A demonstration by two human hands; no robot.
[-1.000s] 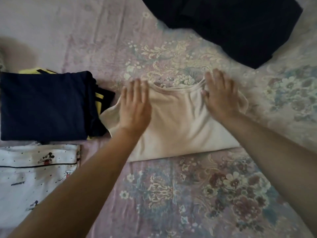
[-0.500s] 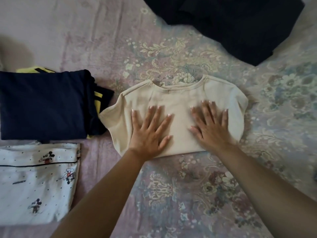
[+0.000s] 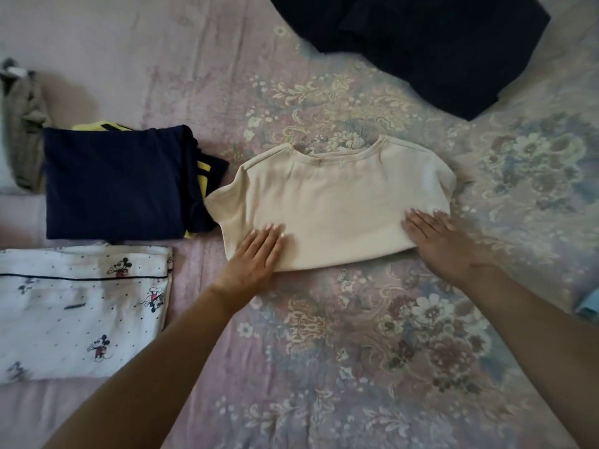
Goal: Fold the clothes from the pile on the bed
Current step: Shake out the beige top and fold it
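Dark garment (image 3: 421,50), perhaps trousers, cropped above.

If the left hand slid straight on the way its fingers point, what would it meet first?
The left hand already rests on the beige top; going on, it would cross more of that top, likely toward its neckline.

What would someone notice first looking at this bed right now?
Probably the cream shirt, folded mid-bed, with the left hand and right hand lying flat on its near corners. Next, the dark clothes pile at the top, and the navy folded garment to the left.
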